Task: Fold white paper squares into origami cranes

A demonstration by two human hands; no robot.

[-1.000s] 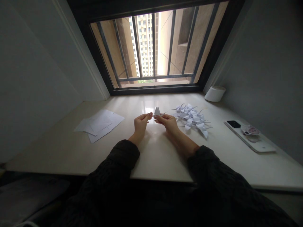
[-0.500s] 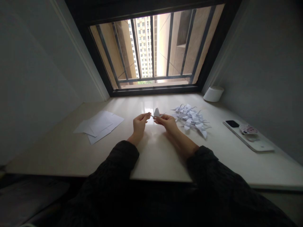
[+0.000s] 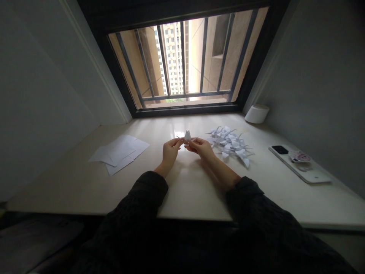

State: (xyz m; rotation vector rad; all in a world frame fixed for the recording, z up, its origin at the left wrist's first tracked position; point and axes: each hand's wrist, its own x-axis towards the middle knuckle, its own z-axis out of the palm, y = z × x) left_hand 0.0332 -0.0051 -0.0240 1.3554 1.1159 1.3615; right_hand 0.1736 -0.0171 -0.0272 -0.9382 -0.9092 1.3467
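Fingers of the left hand (image 3: 170,150) and right hand (image 3: 201,147) pinch a white origami crane (image 3: 187,136) over the bench (image 3: 188,190), finished cranes (image 3: 229,142) heaped right, loose sheets (image 3: 118,153) unfolded left.

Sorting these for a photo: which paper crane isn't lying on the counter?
The white paper crane pinched between the left hand and right hand; the other cranes lie heaped together on the counter to the right.
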